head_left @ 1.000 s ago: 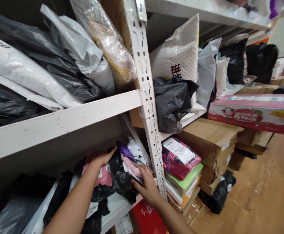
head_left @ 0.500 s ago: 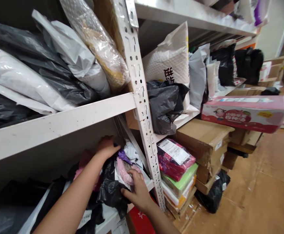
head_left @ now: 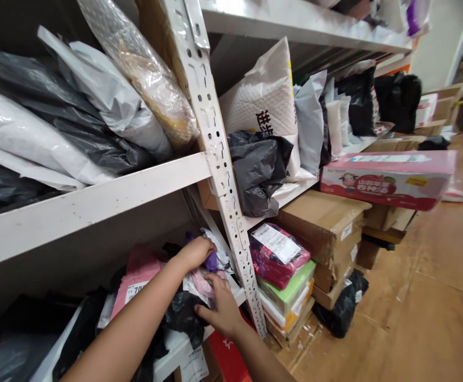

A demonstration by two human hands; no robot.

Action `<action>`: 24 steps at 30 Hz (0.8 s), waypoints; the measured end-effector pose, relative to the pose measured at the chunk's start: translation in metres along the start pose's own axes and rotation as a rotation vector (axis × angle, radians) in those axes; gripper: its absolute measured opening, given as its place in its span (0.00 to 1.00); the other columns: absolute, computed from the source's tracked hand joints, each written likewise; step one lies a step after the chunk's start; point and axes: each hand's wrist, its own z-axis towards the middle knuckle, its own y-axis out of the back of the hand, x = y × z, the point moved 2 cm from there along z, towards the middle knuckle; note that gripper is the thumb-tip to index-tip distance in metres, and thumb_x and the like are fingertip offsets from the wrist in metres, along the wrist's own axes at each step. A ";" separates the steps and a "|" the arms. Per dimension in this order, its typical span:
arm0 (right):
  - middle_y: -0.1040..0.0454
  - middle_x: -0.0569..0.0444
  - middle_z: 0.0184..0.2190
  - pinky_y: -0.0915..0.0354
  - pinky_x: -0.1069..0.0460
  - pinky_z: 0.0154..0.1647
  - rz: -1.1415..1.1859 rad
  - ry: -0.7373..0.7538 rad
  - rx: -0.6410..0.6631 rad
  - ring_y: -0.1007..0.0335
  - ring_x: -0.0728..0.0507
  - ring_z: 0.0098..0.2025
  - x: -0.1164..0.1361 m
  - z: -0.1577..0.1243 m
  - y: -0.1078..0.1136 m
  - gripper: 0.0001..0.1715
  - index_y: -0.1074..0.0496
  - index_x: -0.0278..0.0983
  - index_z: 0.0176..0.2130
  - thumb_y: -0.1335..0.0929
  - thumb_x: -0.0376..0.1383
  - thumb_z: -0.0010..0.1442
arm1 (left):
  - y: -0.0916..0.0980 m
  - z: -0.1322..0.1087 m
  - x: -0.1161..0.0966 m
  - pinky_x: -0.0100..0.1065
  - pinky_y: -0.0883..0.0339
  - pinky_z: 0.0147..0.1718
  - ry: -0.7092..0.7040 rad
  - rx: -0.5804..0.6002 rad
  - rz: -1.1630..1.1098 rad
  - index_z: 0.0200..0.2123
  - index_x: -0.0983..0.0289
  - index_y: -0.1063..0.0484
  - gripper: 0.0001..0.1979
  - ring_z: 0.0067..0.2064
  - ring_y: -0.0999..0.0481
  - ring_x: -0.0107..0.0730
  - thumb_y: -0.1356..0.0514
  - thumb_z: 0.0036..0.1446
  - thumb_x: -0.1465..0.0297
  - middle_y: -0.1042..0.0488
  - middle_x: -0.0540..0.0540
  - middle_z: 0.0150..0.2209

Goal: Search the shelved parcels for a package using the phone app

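Note:
On the lower shelf, my left hand (head_left: 199,252) is closed over a purple plastic bag (head_left: 210,262) beside the upright, its fingertips partly hidden. My right hand (head_left: 224,307) is just in front, thumb and fingers spread apart. Its fingers touch a pink plastic parcel (head_left: 201,284), while the thumb is by a crumpled black plastic bag (head_left: 185,313). A white parcel (head_left: 222,254) leans behind the purple bag. Left of my left forearm stands a pink mailer bag (head_left: 138,268) with a printed label.
A perforated white upright (head_left: 217,143) rises right of my hands. The shelf beam (head_left: 96,204) crosses above my left forearm, with mailer bags on it. Right of the upright are stacked parcels (head_left: 281,254), cardboard boxes (head_left: 322,217) and a red-and-pink carton (head_left: 386,180).
My left hand has moved right and down onto the purple bag. More of the pink mailer with its label now shows. My right hand stays near the pink parcel. The view has shifted slightly.

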 end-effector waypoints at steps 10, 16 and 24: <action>0.34 0.40 0.52 0.45 0.39 0.56 -0.030 0.004 0.047 0.44 0.32 0.54 -0.003 -0.001 -0.001 0.39 0.39 0.29 0.55 0.28 0.35 0.45 | -0.022 -0.002 -0.020 0.39 0.33 0.41 0.077 -0.033 0.183 0.49 0.62 0.29 0.19 0.45 0.26 0.47 0.42 0.52 0.70 0.29 0.63 0.46; 0.37 0.42 0.58 0.49 0.39 0.62 -0.052 0.054 0.115 0.46 0.33 0.58 -0.007 -0.003 0.003 0.45 0.43 0.32 0.59 0.26 0.35 0.44 | -0.018 0.006 -0.007 0.31 0.36 0.39 0.028 -0.001 0.116 0.37 0.68 0.25 0.10 0.41 0.25 0.39 0.45 0.58 0.71 0.24 0.62 0.39; 0.38 0.39 0.58 0.52 0.35 0.64 -0.105 0.149 0.125 0.45 0.32 0.61 -0.016 -0.016 0.011 0.41 0.44 0.32 0.59 0.30 0.36 0.49 | -0.006 -0.003 -0.014 0.32 0.36 0.41 -0.015 -0.038 -0.029 0.39 0.67 0.26 0.13 0.41 0.25 0.39 0.40 0.55 0.63 0.23 0.60 0.39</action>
